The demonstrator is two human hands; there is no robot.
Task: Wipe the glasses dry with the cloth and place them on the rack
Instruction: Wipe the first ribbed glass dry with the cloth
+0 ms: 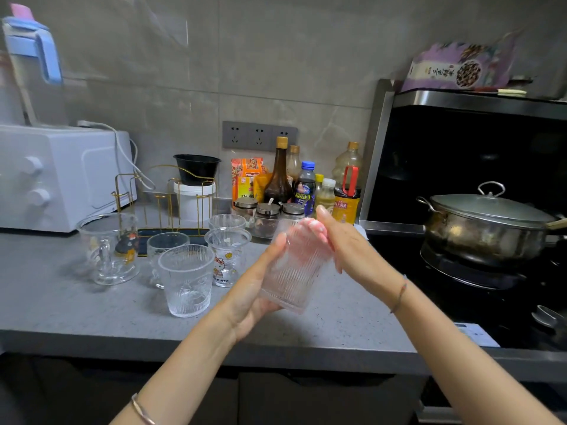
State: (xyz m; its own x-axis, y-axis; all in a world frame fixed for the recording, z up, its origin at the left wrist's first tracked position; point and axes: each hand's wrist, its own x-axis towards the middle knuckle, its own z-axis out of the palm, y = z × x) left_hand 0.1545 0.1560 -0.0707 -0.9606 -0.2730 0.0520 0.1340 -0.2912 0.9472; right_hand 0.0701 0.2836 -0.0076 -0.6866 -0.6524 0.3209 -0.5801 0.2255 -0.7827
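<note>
Holding the ribbed glass (291,271) at mid-frame, tilted with its mouth toward the upper right, I have my left hand (254,289) wrapped round its lower wall and base so it cannot turn. My right hand (343,240) has its fingers (310,231) pushed into the mouth and the thumb outside the rim, pinching the wall; they show pink through the ribs. I judge this is the grip for drying the inside, though I cannot make out the cloth itself: something pale sits among the fingers, too blurred to name. Left of centre, the other glasses (185,280) stand upright and close together on the grey counter (61,302), grouped within reach, apparently waiting their turn. Just behind them the gold wire rack (165,194) holds no glass that I can see, so little of the task looks done. At the right edge a lidded pot (487,222) sits on the stove, well apart from the glasses.
</note>
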